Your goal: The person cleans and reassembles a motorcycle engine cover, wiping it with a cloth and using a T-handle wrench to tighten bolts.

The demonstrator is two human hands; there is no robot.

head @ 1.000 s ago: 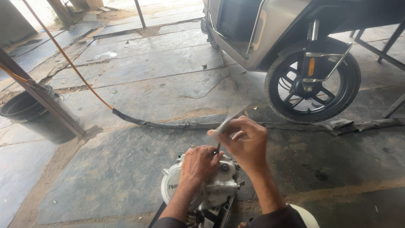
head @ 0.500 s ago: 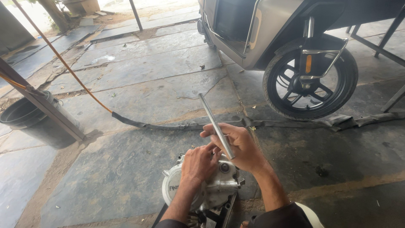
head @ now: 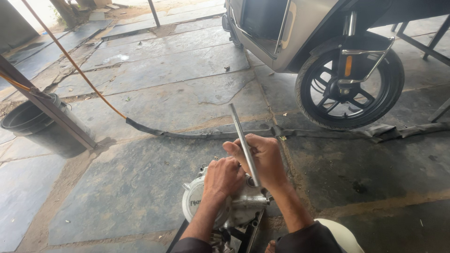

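Down low, the right hand (head: 262, 161) grips a long metal wrench handle (head: 243, 140) upright, while the left hand (head: 224, 177) closes on the silver engine casing (head: 243, 206).

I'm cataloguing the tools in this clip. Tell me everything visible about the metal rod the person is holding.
The metal rod is a slim, straight, grey bar, bare steel by the look. It slants up and away toward the left. The right hand grips its lower part; its bottom end meets the silver engine casing, which the left hand steadies.

Single head-worn view, looking down and forward, hands close below
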